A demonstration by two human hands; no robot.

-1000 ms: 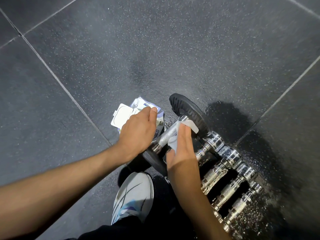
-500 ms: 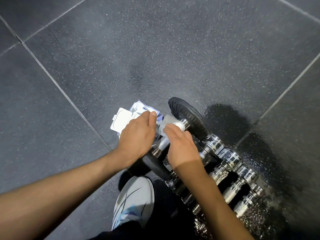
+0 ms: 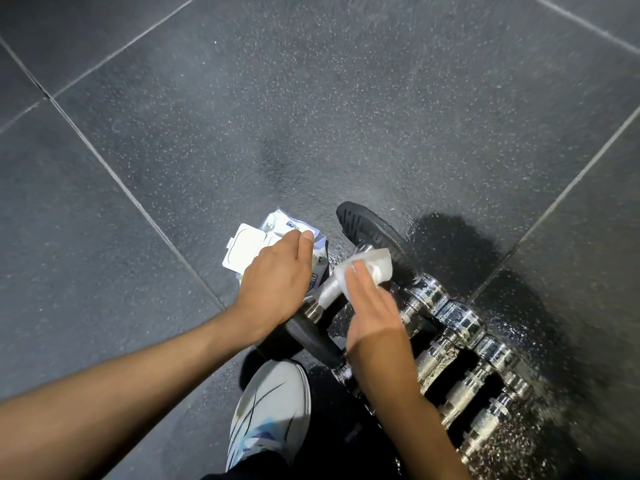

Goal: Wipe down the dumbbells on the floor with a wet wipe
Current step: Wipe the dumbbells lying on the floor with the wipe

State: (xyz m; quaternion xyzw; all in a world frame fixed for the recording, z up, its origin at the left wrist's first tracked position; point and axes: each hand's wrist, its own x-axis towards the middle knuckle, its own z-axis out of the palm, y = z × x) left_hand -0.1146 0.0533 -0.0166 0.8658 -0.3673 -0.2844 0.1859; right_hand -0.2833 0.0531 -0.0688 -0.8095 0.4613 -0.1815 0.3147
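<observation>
Head view. Landmark: the dumbbell (image 3: 327, 293) with a knurled chrome handle and two black round plates, lying on the dark grey speckled rubber floor (image 3: 311, 98). Its handle runs diagonally, with the ribbed far plate (image 3: 377, 233) at the upper right end and the near plate (image 3: 311, 337) at the lower left end.

- Right hand (image 3: 370, 306): comes in over the near plate. Fingers (image 3: 360, 282) are straight and together, pressing a crumpled white wet wipe (image 3: 379, 266) flat onto the dumbbell's handle. The wipe sits at the far end of the handle, up against the inner face of the far plate. Not clenched. Thumb is out of sight.
- Left hand (image 3: 277, 275): on the left side of the dumbbell, back of the hand up, thumb lying along the top edge. The fingers are tucked under the hand and hidden, so I can't tell whether they grasp the handle, the pack or nothing.
- Soft white and blue printed wipes pack (image 3: 287, 225) with a white plastic flip lid (image 3: 246, 249): on the floor just left of the dumbbell, partly under the left hand. Can't tell if the lid is latched.
- Row of small all-chrome dumbbells (image 3: 457, 322): packed side by side just right of the landmark dumbbell. The nearest one is touching or almost touching the far plate.
- Floor glistens in patches right of the dumbbell and around the chrome row.
- White mesh sneaker (image 3: 273, 403) with dark lines: on the floor just below the near plate.
</observation>
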